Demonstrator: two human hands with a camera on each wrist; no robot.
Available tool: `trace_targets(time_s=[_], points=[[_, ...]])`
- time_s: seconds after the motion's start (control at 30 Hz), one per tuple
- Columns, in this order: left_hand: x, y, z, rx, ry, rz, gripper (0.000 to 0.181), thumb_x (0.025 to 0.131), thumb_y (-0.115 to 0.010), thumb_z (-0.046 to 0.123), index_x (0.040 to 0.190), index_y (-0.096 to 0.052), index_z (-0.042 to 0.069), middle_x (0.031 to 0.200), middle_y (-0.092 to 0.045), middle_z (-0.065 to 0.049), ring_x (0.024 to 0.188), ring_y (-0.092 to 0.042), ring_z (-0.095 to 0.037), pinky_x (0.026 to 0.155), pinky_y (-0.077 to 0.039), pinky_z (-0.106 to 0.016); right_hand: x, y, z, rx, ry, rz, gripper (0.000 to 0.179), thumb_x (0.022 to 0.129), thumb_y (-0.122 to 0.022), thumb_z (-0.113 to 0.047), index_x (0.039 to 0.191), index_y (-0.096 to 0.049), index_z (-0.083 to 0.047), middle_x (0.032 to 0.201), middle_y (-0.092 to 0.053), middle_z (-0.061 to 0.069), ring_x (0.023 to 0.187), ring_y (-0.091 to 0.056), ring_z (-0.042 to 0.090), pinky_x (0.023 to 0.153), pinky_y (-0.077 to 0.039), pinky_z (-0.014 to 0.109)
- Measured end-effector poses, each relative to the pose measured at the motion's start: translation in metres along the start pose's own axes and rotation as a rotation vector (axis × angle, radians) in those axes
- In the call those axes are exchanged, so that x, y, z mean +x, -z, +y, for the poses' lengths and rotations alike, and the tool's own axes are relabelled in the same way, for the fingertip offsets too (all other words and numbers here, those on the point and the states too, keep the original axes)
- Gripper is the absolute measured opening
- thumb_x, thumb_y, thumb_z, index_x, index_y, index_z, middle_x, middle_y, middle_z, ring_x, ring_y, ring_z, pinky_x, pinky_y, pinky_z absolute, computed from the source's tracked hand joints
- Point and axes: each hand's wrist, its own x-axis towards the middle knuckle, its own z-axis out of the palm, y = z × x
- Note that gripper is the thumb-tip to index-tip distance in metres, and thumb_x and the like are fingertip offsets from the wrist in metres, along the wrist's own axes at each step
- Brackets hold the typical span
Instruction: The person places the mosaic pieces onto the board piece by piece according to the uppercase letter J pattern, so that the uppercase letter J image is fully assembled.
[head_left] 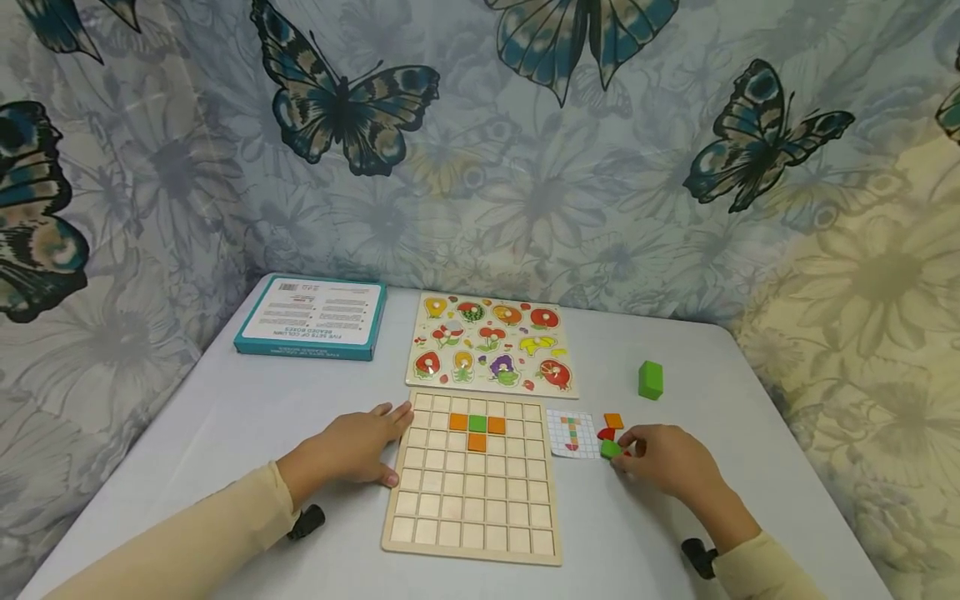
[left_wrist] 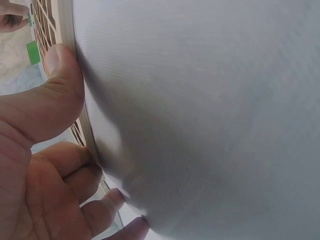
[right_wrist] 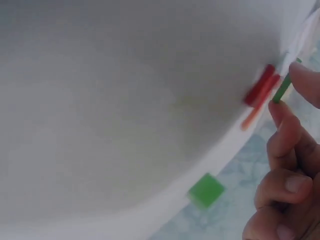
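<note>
We find the head view softly and evenly lit, with a yellowish tint across the backdrop [head_left: 885, 275] at right, while a diffuse shadow darkens the bench [left_wrist: 225, 110] beside the left fingers [left_wrist: 82, 182], and the dimmer, greyish right wrist view blurs the red piece [right_wrist: 258, 87] and green block [right_wrist: 206, 191].

At its far end, the grid board [head_left: 474, 507] is hemmed in by the fruit board [head_left: 491, 346]; its left edge is partly occupied by the left hand [head_left: 360, 446]. The direct way from the right hand [head_left: 667, 462] to the grid is crossed by a flat pattern card [head_left: 558, 437]. A broader approach is offered by bare worktop [head_left: 630, 533] nearer the wearer. Only a narrow lane is left between the teal box [head_left: 307, 317] and the fruit board.
</note>
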Motion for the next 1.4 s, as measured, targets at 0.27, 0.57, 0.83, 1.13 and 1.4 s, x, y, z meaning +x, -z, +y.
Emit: trace_targets(time_s=[0.27, 0.57, 0.83, 1.13, 1.4], points=[[0.001, 0.001, -0.001, 0.01, 0.014, -0.011, 0.099, 0.072, -0.081, 0.049, 0.151, -0.038, 0.009, 0.158, -0.03, -0.002, 0.142, -0.03, -0.03, 0.1, -0.041, -0.052, 0.009, -0.011, -0.058, 0.013, 0.175, 0.042, 0.022, 0.076, -0.083, -0.035, 0.091, -0.075, -0.022, 0.066, -0.051, -0.01, 0.059, -0.045, 0.009, 0.052, -0.037, 0.028], [0.003, -0.001, 0.005, 0.009, -0.002, -0.027, 0.099, 0.07, -0.082, 0.048, 0.149, -0.041, 0.006, 0.157, -0.032, -0.005, 0.141, -0.032, -0.032, 0.104, -0.037, -0.051, 0.016, -0.042, -0.135, -0.014, 0.419, -0.047, 0.024, 0.079, -0.08, -0.039, 0.093, -0.076, -0.021, 0.063, -0.05, -0.017, 0.058, -0.046, 0.003, 0.05, -0.039, 0.024], [0.003, 0.003, 0.003, 0.011, -0.011, -0.011, 0.099, 0.069, -0.082, 0.049, 0.149, -0.042, 0.006, 0.156, -0.033, -0.006, 0.141, -0.032, -0.034, 0.109, -0.028, -0.055, 0.02, -0.044, -0.15, -0.075, 0.483, -0.008, 0.028, 0.078, -0.081, -0.043, 0.093, -0.076, -0.02, 0.07, -0.054, -0.017, 0.061, -0.046, 0.004, 0.052, -0.039, 0.023], [0.002, 0.005, 0.0, 0.011, -0.01, -0.017, 0.099, 0.069, -0.082, 0.049, 0.149, -0.042, 0.006, 0.156, -0.034, -0.006, 0.141, -0.032, -0.033, 0.109, -0.026, -0.056, 0.02, -0.046, -0.156, -0.072, 0.526, 0.001, 0.028, 0.077, -0.082, -0.042, 0.093, -0.076, -0.02, 0.07, -0.057, -0.017, 0.061, -0.046, 0.003, 0.055, -0.04, 0.023], [0.004, 0.004, 0.0, -0.008, -0.003, -0.028, 0.099, 0.07, -0.082, 0.049, 0.15, -0.04, 0.007, 0.157, -0.031, -0.005, 0.142, -0.029, -0.032, 0.11, -0.026, -0.055, 0.021, -0.042, -0.156, -0.052, 0.529, -0.009, 0.025, 0.077, -0.082, -0.04, 0.092, -0.076, -0.021, 0.068, -0.053, -0.019, 0.06, -0.046, 0.002, 0.054, -0.04, 0.023]])
